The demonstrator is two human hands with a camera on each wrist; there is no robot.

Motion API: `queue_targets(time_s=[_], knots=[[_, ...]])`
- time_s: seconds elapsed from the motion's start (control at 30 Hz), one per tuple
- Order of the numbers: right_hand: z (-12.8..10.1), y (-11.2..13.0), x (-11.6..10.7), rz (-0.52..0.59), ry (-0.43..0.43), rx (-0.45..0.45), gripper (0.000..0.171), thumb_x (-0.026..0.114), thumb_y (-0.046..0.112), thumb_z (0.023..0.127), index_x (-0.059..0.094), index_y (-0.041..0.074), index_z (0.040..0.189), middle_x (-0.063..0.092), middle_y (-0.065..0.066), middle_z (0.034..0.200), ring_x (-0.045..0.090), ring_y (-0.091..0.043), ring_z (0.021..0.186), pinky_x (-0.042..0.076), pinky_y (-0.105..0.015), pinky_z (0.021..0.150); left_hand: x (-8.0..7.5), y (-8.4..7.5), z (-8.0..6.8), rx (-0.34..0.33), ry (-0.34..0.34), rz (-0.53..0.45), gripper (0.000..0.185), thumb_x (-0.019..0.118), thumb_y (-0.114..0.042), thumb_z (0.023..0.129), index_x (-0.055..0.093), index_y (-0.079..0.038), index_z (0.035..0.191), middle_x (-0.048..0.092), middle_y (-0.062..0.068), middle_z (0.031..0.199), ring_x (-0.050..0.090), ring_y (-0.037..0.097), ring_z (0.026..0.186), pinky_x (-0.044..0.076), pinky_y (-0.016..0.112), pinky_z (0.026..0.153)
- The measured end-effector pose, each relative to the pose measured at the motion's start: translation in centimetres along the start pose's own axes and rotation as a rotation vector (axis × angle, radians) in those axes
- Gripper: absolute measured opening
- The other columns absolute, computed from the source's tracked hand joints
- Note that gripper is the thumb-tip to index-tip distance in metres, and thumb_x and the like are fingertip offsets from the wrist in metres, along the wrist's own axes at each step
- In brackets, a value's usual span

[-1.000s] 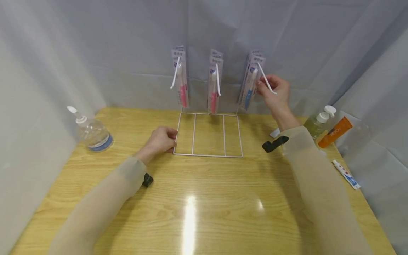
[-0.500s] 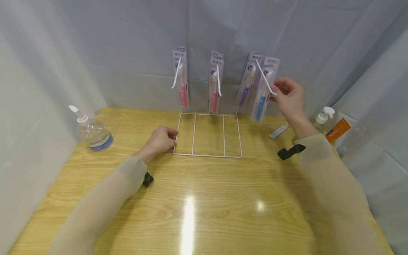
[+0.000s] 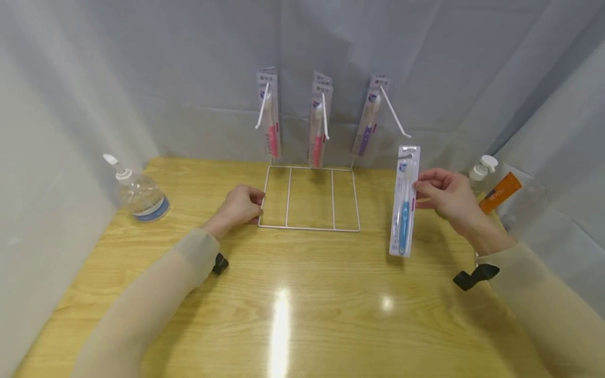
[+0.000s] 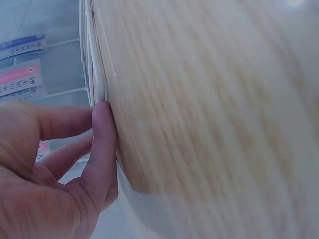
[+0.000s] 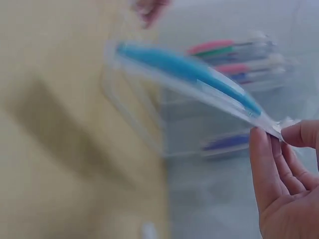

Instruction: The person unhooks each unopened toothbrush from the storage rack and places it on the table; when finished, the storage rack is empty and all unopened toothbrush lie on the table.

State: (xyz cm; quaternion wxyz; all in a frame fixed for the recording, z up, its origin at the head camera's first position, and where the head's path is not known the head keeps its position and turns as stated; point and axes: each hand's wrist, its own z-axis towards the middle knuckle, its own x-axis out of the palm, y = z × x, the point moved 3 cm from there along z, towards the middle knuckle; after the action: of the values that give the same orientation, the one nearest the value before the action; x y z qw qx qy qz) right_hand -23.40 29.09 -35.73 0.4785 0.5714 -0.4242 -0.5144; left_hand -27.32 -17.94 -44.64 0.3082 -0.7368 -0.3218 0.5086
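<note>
My right hand [image 3: 451,202] pinches the right edge of a packaged blue toothbrush [image 3: 404,210], held off the hook over the right side of the table. In the right wrist view, thumb and fingers grip the toothbrush pack [image 5: 184,74], blurred. My left hand [image 3: 238,206] holds the left side of the white wire display rack [image 3: 309,228] at its base; in the left wrist view, thumb and fingertips pinch the wire [image 4: 98,79]. On the rack's right hook hangs a purple toothbrush pack [image 3: 366,126]. Pink toothbrush packs hang on the left hook [image 3: 260,113] and middle hook [image 3: 325,118].
A clear pump bottle [image 3: 142,197] stands at the table's left. On the right are another pump bottle [image 3: 481,169], partly behind the right hand, and an orange tube [image 3: 502,192]. A grey curtain [image 3: 198,79] hangs close behind the rack.
The right hand has slid the blue toothbrush pack off the right hook and brought it down and toward me, uncovering the purple one. The left hand stays on the rack.
</note>
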Motion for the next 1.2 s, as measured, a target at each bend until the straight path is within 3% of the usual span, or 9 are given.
queue_targets(time_s=[0.13,0.3,0.4,0.77,0.93,1.2], knots=[[-2.2,-3.2,0.6,-0.052,0.087,0.142,0.007,0.068,0.005,0.108,0.070,0.007,0.114,0.082,0.013,0.091,0.079,-0.006,0.083,0.074,-0.029,0.076,0.1,-0.2,0.1,0.007,0.000,-0.001,0.062,0.066,0.009,0.094,0.061,0.005,0.156,0.066,0.023,0.137,0.070,0.026,0.104,0.073,0.027,0.079],[-4.6,-6.5,1.4,-0.120,0.176,0.278,0.027,0.068,0.009,0.108,0.063,-0.004,0.130,0.082,0.014,0.091,0.079,-0.006,0.083,0.073,-0.028,0.078,0.2,-0.4,0.1,0.014,-0.001,0.005,0.062,0.066,0.008,0.094,0.061,0.005,0.155,0.067,0.023,0.136,0.070,0.025,0.103,0.073,0.025,0.077],[-5.6,-7.8,1.6,-0.112,0.204,0.327,0.028,0.070,0.009,0.107,0.062,-0.005,0.130,0.083,0.012,0.090,0.080,-0.007,0.083,0.072,-0.026,0.076,0.1,-0.4,0.1,0.016,-0.004,0.011,0.061,0.066,0.008,0.093,0.061,0.005,0.155,0.066,0.023,0.135,0.070,0.025,0.104,0.072,0.024,0.076],[-7.1,-10.1,1.6,-0.167,0.220,0.383,0.038,0.071,0.003,0.103,0.061,-0.015,0.135,0.081,0.008,0.085,0.076,-0.006,0.074,0.071,-0.023,0.069,0.0,-0.2,0.1,0.010,-0.018,0.033,0.061,0.067,0.008,0.094,0.062,0.004,0.155,0.067,0.022,0.134,0.070,0.023,0.099,0.072,0.025,0.075],[-7.6,-10.3,1.9,-0.210,0.203,0.377,0.044,0.071,0.003,0.102,0.059,-0.021,0.137,0.081,0.006,0.083,0.075,-0.005,0.072,0.071,-0.023,0.067,0.1,-0.1,0.1,0.006,-0.013,0.029,0.061,0.066,0.008,0.095,0.062,0.004,0.155,0.067,0.021,0.133,0.070,0.023,0.098,0.073,0.026,0.076],[-7.8,-9.7,2.2,-0.362,0.163,0.313,0.044,0.075,0.006,0.098,0.066,-0.018,0.134,0.081,-0.003,0.081,0.076,-0.009,0.068,0.071,-0.026,0.064,0.0,-0.1,0.0,0.003,-0.017,0.041,0.062,0.066,0.008,0.094,0.061,0.004,0.156,0.067,0.021,0.134,0.069,0.024,0.101,0.072,0.025,0.076]])
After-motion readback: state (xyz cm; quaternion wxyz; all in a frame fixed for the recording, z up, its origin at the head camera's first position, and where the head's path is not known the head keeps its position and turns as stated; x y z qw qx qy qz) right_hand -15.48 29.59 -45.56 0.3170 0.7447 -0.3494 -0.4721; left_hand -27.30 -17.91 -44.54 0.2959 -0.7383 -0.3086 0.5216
